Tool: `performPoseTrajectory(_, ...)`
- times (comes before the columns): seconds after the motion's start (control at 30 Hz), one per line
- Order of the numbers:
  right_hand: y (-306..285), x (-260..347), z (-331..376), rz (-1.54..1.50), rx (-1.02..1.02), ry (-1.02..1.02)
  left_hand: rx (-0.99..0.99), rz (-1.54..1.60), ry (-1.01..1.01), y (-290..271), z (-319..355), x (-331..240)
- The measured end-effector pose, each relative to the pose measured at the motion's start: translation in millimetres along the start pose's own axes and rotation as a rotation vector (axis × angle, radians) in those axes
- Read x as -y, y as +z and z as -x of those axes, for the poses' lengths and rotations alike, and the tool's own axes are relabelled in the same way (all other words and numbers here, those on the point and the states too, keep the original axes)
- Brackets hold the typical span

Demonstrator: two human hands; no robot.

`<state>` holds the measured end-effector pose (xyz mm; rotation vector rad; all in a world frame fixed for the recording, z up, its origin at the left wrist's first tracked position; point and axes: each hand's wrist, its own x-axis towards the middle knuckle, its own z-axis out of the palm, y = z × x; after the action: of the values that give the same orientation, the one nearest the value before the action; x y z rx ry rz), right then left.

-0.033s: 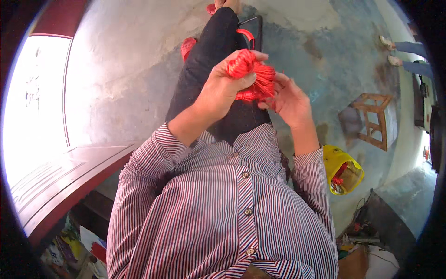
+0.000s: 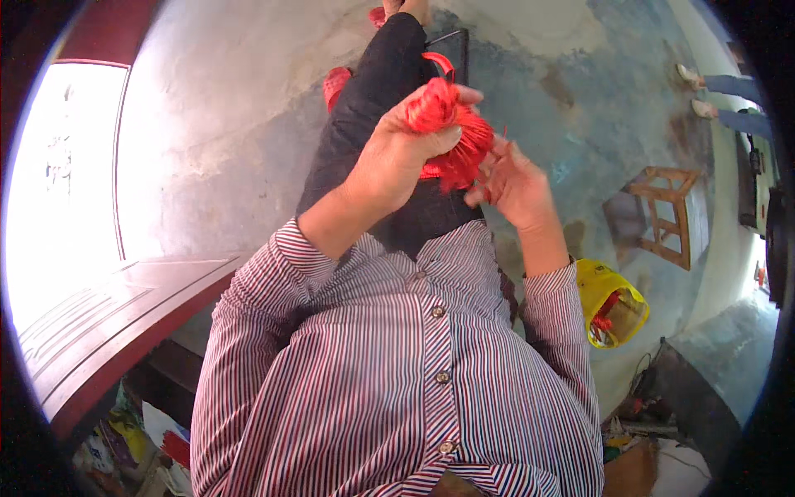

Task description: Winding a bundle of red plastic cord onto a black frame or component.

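A bright red tassel [image 2: 474, 142] of thin cord, with a thick knotted bundle at its top, is in front of my lap. My left hand [image 2: 393, 153] is closed round it, thumb laid across the strands below the bundle. The loose strands fan out toward my right hand [image 2: 515, 186]. That hand is beside the strand ends, its thumb and fingers apart and partly curled, a little blurred. More red cord shows under the tassel, over my dark trousers. A curved red strip [image 2: 439, 62] rises beyond the left hand.
On the right are a yellow bag [image 2: 609, 302] with red pieces inside and a wooden-framed stool [image 2: 662, 215]. Another person's legs [image 2: 741, 103] show at the far right. A dark red panelled door or board [image 2: 124, 319] stands at left. Clutter lies at both lower corners.
The tassel's strands have spread and tipped slightly downward. My right hand has shifted a little away from them, its fingers parting more. My left hand keeps its hold.
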<state>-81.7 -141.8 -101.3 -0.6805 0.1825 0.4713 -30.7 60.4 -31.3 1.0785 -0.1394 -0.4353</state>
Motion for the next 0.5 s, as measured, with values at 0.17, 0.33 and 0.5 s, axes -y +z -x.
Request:
performPoseTrajectory(0.17,-13.1,14.6,-3.2,-0.182,0.314,-0.036,-0.095,-0.528,0.427,-30.6,-28.0,-17.5)
performPoseTrajectory(0.33,-27.1,6.4,-20.5,0.821,-0.378,-0.029,0.246,-1.855,0.472,-49.8,-33.5,14.8)
performPoseTrajectory(0.5,-24.6,-26.0,-45.5,1.5,-0.232,-0.186,0.356,-1.785,0.017,-35.5,-35.6,55.9)
